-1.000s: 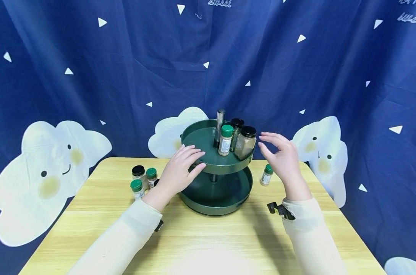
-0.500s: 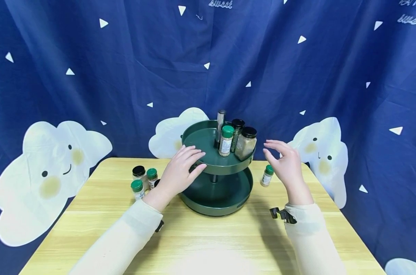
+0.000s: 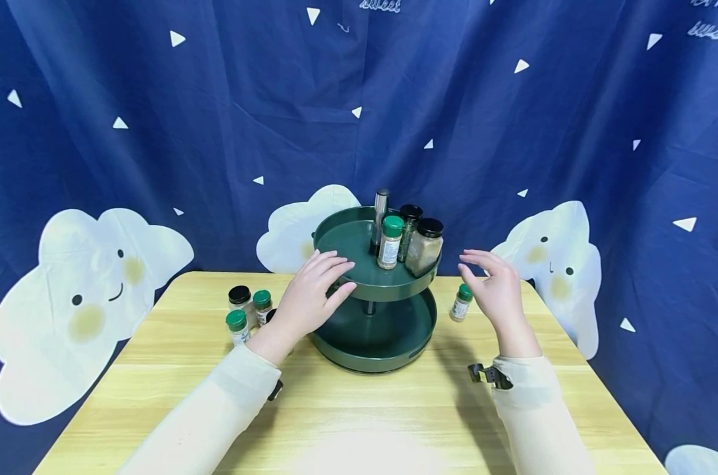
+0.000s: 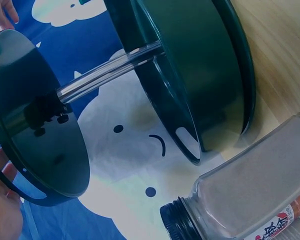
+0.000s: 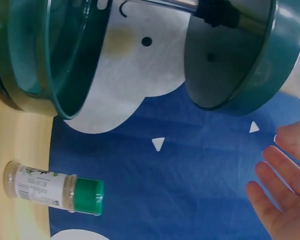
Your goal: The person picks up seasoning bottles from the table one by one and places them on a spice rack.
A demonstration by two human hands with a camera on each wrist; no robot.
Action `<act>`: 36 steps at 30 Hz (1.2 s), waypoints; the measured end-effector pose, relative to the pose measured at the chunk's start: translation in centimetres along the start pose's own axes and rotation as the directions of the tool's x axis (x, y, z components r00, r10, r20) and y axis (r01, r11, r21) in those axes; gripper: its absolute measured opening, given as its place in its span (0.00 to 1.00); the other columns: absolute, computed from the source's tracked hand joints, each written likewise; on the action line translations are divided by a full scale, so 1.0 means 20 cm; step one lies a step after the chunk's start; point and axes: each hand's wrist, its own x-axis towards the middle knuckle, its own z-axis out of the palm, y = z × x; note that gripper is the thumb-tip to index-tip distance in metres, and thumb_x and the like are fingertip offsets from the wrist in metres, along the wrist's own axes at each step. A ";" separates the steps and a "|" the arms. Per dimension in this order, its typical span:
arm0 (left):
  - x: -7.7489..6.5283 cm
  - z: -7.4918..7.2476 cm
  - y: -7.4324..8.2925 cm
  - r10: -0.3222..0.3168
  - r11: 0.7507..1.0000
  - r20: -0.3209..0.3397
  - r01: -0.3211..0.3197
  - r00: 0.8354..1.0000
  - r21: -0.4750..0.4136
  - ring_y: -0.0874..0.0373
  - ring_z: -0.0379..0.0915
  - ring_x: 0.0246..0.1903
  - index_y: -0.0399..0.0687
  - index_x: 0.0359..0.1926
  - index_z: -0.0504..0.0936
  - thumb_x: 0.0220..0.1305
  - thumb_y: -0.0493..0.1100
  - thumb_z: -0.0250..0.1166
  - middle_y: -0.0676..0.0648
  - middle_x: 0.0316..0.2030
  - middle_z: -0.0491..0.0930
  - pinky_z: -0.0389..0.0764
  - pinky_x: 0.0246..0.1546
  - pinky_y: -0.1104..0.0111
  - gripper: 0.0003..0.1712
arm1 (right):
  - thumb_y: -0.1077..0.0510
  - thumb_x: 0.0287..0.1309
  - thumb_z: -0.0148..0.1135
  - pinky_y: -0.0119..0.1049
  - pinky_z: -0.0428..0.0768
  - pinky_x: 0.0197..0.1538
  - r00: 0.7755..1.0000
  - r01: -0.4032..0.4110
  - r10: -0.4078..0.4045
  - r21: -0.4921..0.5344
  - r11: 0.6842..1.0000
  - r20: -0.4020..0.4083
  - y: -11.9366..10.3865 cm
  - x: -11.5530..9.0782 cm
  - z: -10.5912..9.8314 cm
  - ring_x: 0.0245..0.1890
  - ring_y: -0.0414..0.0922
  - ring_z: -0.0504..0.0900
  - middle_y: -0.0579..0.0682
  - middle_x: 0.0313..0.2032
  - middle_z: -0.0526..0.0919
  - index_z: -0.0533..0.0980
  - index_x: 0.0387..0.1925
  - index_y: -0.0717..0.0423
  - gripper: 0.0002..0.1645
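Our table [image 3: 157, 376] is holding a round green stand [image 3: 382, 292]. Our spread right hand [image 3: 494, 285] is holding nothing; we can't tell our left hand's [image 3: 308, 297] grip. Only wrist views are showing underneath its top tray [image 4: 65, 160].

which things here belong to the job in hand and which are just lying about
Likely the job:
green two-tier stand
left hand, at its upper tier
right hand, holding nothing
three jars on that tier
loose jars either side, probably

Just around:
wooden table beneath
blue cloud-print curtain behind

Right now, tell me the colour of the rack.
Dark green; the head view shows the rack best.
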 end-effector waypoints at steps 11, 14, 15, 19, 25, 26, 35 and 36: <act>0.00 0.00 0.01 -0.012 1.000 0.005 0.012 1.000 -0.003 0.52 0.62 0.70 0.50 0.63 0.79 0.73 0.57 0.58 0.48 0.62 0.77 0.49 0.76 0.58 0.26 | 0.63 0.60 0.69 0.58 0.78 0.54 0.997 -0.072 0.072 0.016 0.997 0.029 0.08 -0.04 0.02 0.53 0.60 0.81 0.59 0.50 0.85 0.86 0.43 0.63 0.11; 0.00 0.00 0.01 -0.014 1.000 0.007 0.014 1.000 -0.004 0.52 0.62 0.70 0.50 0.63 0.79 0.73 0.57 0.58 0.48 0.62 0.77 0.49 0.76 0.58 0.26 | 0.63 0.61 0.68 0.59 0.76 0.56 0.995 -0.094 0.094 0.012 0.995 0.041 0.09 -0.05 0.03 0.54 0.60 0.80 0.60 0.50 0.85 0.85 0.44 0.63 0.11; 0.00 0.00 0.01 -0.013 1.000 0.007 0.013 1.000 -0.004 0.52 0.62 0.70 0.49 0.63 0.79 0.73 0.57 0.59 0.48 0.62 0.77 0.49 0.76 0.58 0.26 | 0.63 0.61 0.68 0.60 0.75 0.57 0.994 -0.102 0.102 0.012 0.995 0.043 0.10 -0.06 0.03 0.54 0.61 0.80 0.60 0.50 0.85 0.85 0.44 0.63 0.11; 0.00 0.00 0.00 -0.008 1.000 0.005 0.008 1.000 -0.003 0.51 0.62 0.70 0.49 0.63 0.79 0.73 0.57 0.58 0.48 0.62 0.77 0.49 0.76 0.58 0.26 | 0.63 0.60 0.69 0.60 0.74 0.58 0.992 -0.121 0.121 0.008 0.993 0.041 0.12 -0.07 0.05 0.55 0.61 0.80 0.60 0.51 0.85 0.85 0.44 0.64 0.11; -0.01 0.00 0.00 -0.005 1.000 -0.004 0.005 1.000 -0.007 0.51 0.62 0.70 0.49 0.63 0.79 0.73 0.57 0.59 0.48 0.62 0.78 0.49 0.76 0.58 0.26 | 0.63 0.59 0.69 0.58 0.74 0.60 0.991 -0.133 0.133 0.008 0.991 0.034 0.16 -0.08 0.07 0.56 0.60 0.80 0.61 0.50 0.85 0.85 0.44 0.64 0.12; -0.01 0.00 0.00 -0.005 1.000 -0.006 0.005 1.000 -0.007 0.51 0.62 0.70 0.49 0.63 0.79 0.73 0.57 0.59 0.48 0.62 0.77 0.50 0.76 0.58 0.26 | 0.63 0.59 0.69 0.58 0.74 0.61 0.990 -0.138 0.138 0.007 0.990 0.035 0.17 -0.09 0.07 0.56 0.61 0.80 0.61 0.51 0.85 0.85 0.45 0.64 0.12; 0.00 0.00 0.00 0.004 1.000 -0.013 -0.004 1.000 -0.006 0.51 0.62 0.70 0.50 0.63 0.79 0.73 0.58 0.58 0.48 0.62 0.78 0.50 0.76 0.58 0.26 | 0.65 0.60 0.67 0.60 0.78 0.55 0.985 -0.168 0.168 -0.006 0.986 0.036 0.20 -0.11 0.09 0.51 0.64 0.81 0.63 0.51 0.84 0.85 0.46 0.64 0.13; 0.00 0.00 0.01 0.003 1.000 -0.013 -0.003 1.000 -0.008 0.51 0.62 0.70 0.50 0.63 0.79 0.73 0.58 0.58 0.48 0.62 0.78 0.50 0.76 0.58 0.26 | 0.65 0.60 0.67 0.59 0.78 0.55 0.985 -0.167 0.167 -0.004 0.986 0.035 0.20 -0.11 0.10 0.51 0.64 0.82 0.63 0.51 0.84 0.85 0.46 0.65 0.13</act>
